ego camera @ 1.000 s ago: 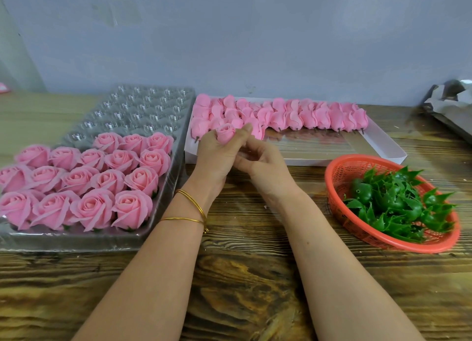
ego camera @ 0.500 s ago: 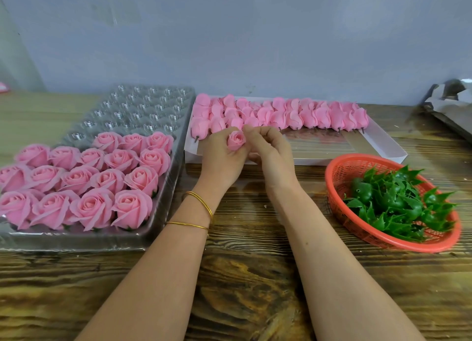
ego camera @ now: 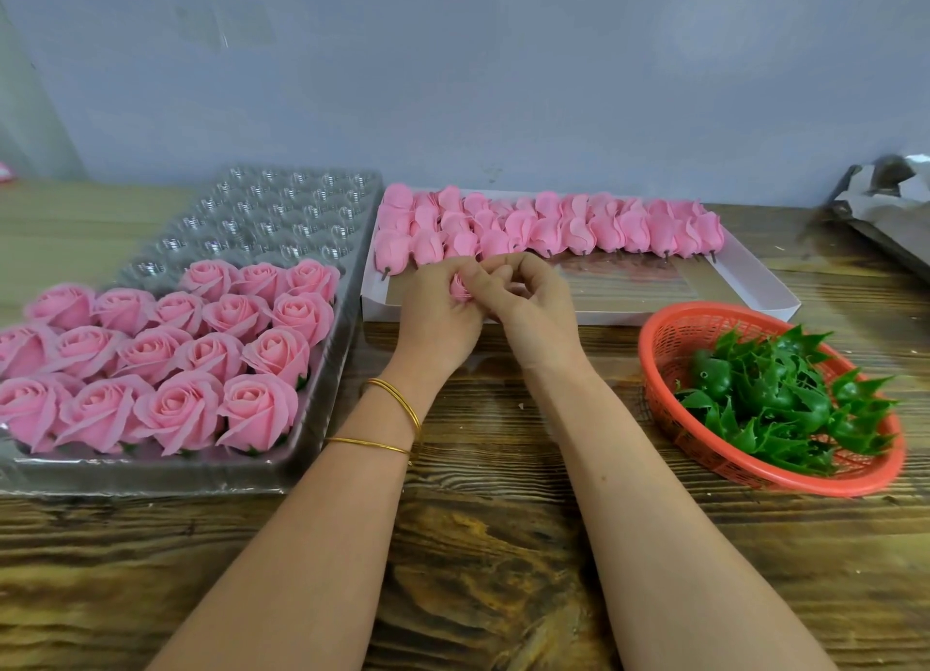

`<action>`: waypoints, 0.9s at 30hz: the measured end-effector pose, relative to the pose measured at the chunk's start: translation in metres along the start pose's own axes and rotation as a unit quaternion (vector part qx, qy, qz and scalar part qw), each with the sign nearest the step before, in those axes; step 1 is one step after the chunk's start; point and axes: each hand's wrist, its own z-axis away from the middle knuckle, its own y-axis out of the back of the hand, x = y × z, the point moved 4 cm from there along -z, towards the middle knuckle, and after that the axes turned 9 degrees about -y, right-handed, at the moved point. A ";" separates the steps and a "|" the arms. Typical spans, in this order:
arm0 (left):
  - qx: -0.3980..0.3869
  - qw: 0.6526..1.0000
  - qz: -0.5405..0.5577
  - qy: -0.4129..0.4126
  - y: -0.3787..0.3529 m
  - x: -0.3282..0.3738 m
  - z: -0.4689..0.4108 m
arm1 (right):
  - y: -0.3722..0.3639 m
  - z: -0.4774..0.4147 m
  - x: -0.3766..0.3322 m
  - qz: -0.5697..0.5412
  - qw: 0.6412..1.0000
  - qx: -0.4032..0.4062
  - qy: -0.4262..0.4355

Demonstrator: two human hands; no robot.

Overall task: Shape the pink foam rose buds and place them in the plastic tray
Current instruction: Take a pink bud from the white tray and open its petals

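My left hand (ego camera: 439, 313) holds a pink foam rose bud (ego camera: 459, 288) in front of the white box, fingers curled round it. My right hand (ego camera: 531, 305) meets it from the right, its fingertips pinching the bud's petals; most of the bud is hidden between the fingers. Several closed pink buds (ego camera: 548, 227) lie in rows in the white box (ego camera: 745, 283) behind the hands. On the left the clear plastic tray (ego camera: 332, 368) holds several opened pink roses (ego camera: 201, 358) in its near half; its far cups stand unfilled.
A red plastic basket (ego camera: 664, 338) of green plastic calyxes (ego camera: 785, 399) sits at the right on the wooden table (ego camera: 483, 544). Crumpled grey paper (ego camera: 885, 197) lies at the far right. A grey wall runs behind everything.
The bud was lifted from the box's front row. My right hand has closed over it and both hands have sunk a little, so the bud is now more hidden.
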 end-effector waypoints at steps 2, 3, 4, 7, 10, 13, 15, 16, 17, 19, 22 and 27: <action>0.000 1.000 -0.002 -0.001 0.000 -0.002 0.000 | 0.000 -0.001 0.000 0.010 1.000 0.000 0.000; 0.000 1.000 -0.003 0.000 0.000 -0.002 0.000 | 0.000 -0.001 0.000 0.015 1.000 0.000 0.000; -0.002 1.000 -0.004 0.001 -0.001 -0.002 0.000 | 0.000 -0.001 0.000 0.018 1.000 0.000 0.000; -0.008 1.000 -0.003 0.003 -0.001 -0.001 0.001 | 0.001 0.000 0.001 0.027 1.000 -0.003 -0.001; -0.017 1.000 -0.003 0.009 -0.001 0.000 0.001 | 0.001 0.000 0.000 0.038 0.999 -0.002 0.001; -0.014 1.000 -0.005 0.015 0.001 0.004 0.001 | 0.000 0.002 -0.002 0.058 0.998 0.006 0.004; -0.002 1.000 -0.009 0.020 0.002 0.006 0.001 | 0.000 0.003 -0.004 0.062 0.998 0.006 0.002; 0.007 1.000 -0.014 0.026 0.003 0.005 0.001 | 0.000 0.004 -0.006 0.054 0.999 0.005 0.004; 0.013 0.999 -0.025 0.031 0.004 0.003 0.000 | 0.002 0.004 -0.009 0.047 0.999 0.009 0.013; 0.024 0.997 -0.052 0.042 0.005 -0.002 -0.001 | 0.007 0.003 -0.016 0.057 0.997 0.035 0.044; 0.044 0.996 -0.062 0.053 0.007 -0.003 -0.002 | 0.018 0.003 -0.027 0.088 0.986 0.102 0.099; 0.066 0.994 -0.046 0.071 0.009 -0.006 -0.002 | 0.050 0.009 -0.051 0.162 0.941 0.237 0.178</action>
